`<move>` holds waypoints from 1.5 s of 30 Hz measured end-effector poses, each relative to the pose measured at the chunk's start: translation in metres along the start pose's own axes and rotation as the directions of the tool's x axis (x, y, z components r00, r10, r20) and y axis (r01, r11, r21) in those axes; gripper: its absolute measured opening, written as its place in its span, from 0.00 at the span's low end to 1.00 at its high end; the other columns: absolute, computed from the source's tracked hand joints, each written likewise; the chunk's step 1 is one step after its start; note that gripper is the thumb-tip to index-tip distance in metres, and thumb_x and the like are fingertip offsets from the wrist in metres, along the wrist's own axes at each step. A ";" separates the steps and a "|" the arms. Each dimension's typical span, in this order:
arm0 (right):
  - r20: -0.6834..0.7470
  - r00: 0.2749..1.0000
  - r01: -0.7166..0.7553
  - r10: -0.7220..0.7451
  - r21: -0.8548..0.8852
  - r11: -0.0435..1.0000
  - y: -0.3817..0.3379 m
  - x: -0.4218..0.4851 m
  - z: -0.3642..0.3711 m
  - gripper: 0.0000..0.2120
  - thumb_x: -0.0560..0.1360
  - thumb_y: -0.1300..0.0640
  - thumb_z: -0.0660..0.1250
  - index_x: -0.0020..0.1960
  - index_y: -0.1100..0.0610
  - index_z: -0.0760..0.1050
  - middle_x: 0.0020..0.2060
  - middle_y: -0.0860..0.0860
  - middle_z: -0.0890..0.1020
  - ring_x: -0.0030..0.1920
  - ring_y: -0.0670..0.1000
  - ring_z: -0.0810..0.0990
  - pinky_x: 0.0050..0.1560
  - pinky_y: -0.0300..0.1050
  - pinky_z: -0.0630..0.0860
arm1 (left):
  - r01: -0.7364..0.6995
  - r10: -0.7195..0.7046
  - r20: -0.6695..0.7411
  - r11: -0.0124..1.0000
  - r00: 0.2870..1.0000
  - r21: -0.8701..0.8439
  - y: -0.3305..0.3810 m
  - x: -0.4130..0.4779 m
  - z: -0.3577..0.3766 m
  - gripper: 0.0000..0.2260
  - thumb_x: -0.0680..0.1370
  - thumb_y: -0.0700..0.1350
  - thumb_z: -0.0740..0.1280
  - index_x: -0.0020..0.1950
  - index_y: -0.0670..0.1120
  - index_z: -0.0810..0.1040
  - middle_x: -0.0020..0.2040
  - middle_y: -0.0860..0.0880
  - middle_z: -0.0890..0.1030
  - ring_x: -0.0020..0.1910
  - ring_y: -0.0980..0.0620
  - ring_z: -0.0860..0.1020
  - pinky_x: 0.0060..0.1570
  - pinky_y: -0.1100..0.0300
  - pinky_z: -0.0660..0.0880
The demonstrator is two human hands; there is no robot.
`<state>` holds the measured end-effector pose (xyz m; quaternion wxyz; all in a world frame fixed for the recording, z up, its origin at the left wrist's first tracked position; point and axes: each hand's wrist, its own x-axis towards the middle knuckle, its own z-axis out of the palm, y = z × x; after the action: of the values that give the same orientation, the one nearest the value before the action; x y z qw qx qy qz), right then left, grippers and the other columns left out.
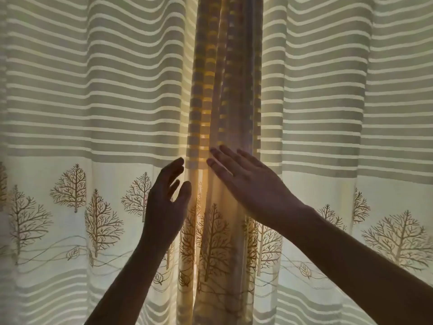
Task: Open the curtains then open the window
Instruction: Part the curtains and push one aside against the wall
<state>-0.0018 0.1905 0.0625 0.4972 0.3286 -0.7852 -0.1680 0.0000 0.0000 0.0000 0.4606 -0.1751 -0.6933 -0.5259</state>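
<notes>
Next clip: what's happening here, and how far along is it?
A person is reaching both bare hands to the middle of closed curtains, where the two panels overlap. The left hand is open beside the left panel's edge; the right hand lies flat, fingers spread, across the bunched folds. Nothing is gripped yet, the curtains are still shut, and the window behind is hidden.

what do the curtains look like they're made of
Curtains: a thin woven cloth, it seems, semi-sheer and matte. Daylight glows through it, brightest at the middle seam, and it hangs in soft folds. The grey stripes look denser, letting less light through. The brown trees may be printed or stitched; the picture cannot settle which.
</notes>
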 end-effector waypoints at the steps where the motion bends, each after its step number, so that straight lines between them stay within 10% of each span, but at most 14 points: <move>1: 0.030 0.998 0.052 -0.050 -0.060 0.997 0.003 0.006 0.005 0.37 0.71 0.65 0.70 0.78 0.60 0.62 0.78 0.59 0.61 0.79 0.59 0.58 0.76 0.55 0.52 | 0.063 -0.063 -0.002 0.997 0.998 -0.041 -0.004 0.001 0.012 0.22 0.81 0.39 0.66 0.74 0.49 0.71 0.72 0.52 0.76 0.69 0.59 0.74 0.69 0.60 0.73; 8: 0.291 0.949 0.183 -0.117 -0.210 0.960 0.019 0.013 0.033 0.31 0.83 0.61 0.60 0.81 0.60 0.50 0.81 0.60 0.48 0.80 0.60 0.44 0.78 0.59 0.43 | 0.195 -0.176 0.203 0.978 0.963 -0.077 -0.034 -0.021 0.085 0.33 0.79 0.50 0.70 0.80 0.48 0.60 0.77 0.50 0.68 0.75 0.52 0.68 0.72 0.56 0.69; 12: 0.368 0.922 0.223 -0.119 -0.254 0.941 0.017 0.012 0.044 0.30 0.83 0.59 0.59 0.81 0.59 0.51 0.81 0.60 0.47 0.80 0.59 0.44 0.78 0.56 0.41 | 0.190 -0.183 0.227 0.982 0.957 -0.009 -0.049 -0.022 0.103 0.41 0.75 0.57 0.73 0.82 0.52 0.55 0.77 0.51 0.65 0.72 0.63 0.67 0.64 0.70 0.70; 16: 0.395 0.914 0.226 -0.097 -0.294 0.929 0.018 0.013 0.058 0.30 0.82 0.56 0.59 0.81 0.59 0.51 0.80 0.61 0.46 0.80 0.61 0.44 0.78 0.58 0.42 | 0.248 -0.275 0.229 0.959 0.934 0.136 -0.069 -0.023 0.111 0.53 0.67 0.67 0.72 0.82 0.51 0.46 0.80 0.48 0.57 0.80 0.46 0.57 0.74 0.40 0.65; 22: 0.367 0.927 0.216 -0.077 -0.355 0.910 0.028 0.021 0.081 0.32 0.82 0.58 0.61 0.81 0.58 0.51 0.80 0.61 0.49 0.80 0.62 0.45 0.78 0.60 0.41 | 0.186 -0.193 0.435 0.981 0.880 0.060 -0.083 -0.025 0.134 0.60 0.68 0.64 0.76 0.81 0.53 0.33 0.83 0.54 0.40 0.82 0.50 0.42 0.80 0.42 0.52; 26: 0.428 0.903 0.213 -0.044 -0.356 0.910 0.037 0.027 0.095 0.30 0.80 0.63 0.64 0.79 0.60 0.57 0.80 0.62 0.52 0.80 0.63 0.49 0.77 0.62 0.43 | 0.199 -0.188 0.422 0.980 0.887 0.020 -0.091 -0.030 0.153 0.48 0.76 0.49 0.72 0.82 0.48 0.39 0.84 0.52 0.46 0.82 0.50 0.47 0.80 0.45 0.56; 29: 0.486 0.874 0.197 0.005 -0.364 0.910 0.042 0.029 0.102 0.27 0.81 0.61 0.64 0.78 0.61 0.60 0.80 0.62 0.53 0.80 0.62 0.49 0.77 0.63 0.41 | 0.257 -0.217 0.425 0.966 0.879 -0.039 -0.103 -0.031 0.160 0.31 0.80 0.37 0.65 0.81 0.46 0.57 0.76 0.48 0.70 0.75 0.47 0.69 0.70 0.57 0.72; 32: 0.535 0.841 0.135 0.087 -0.363 0.922 0.046 0.031 0.110 0.25 0.84 0.59 0.56 0.79 0.60 0.56 0.80 0.60 0.50 0.80 0.60 0.46 0.78 0.60 0.39 | 0.272 -0.198 0.437 0.956 0.877 -0.112 -0.106 -0.027 0.161 0.16 0.81 0.41 0.64 0.70 0.45 0.72 0.60 0.52 0.82 0.58 0.53 0.82 0.50 0.72 0.77; 38: 0.558 0.791 -0.049 0.252 -0.352 0.935 0.056 0.032 0.121 0.22 0.85 0.54 0.52 0.78 0.58 0.62 0.79 0.54 0.59 0.80 0.54 0.50 0.79 0.51 0.42 | 0.306 -0.197 0.450 0.934 0.871 -0.184 -0.109 -0.028 0.168 0.15 0.76 0.51 0.65 0.58 0.45 0.78 0.45 0.54 0.82 0.42 0.56 0.83 0.40 0.58 0.83; 45: 0.556 0.789 0.010 0.259 -0.434 0.901 0.078 0.008 0.111 0.18 0.84 0.54 0.58 0.68 0.61 0.76 0.72 0.58 0.72 0.78 0.60 0.60 0.78 0.59 0.41 | 0.349 -0.301 0.516 0.937 0.802 0.005 -0.103 -0.033 0.198 0.27 0.74 0.47 0.70 0.72 0.47 0.70 0.67 0.45 0.73 0.68 0.45 0.72 0.66 0.42 0.75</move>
<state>-0.1301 0.2349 0.0642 0.2902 0.0912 -0.8682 -0.3920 -0.1485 0.1446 -0.0901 0.1554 -0.2069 -0.7852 -0.5626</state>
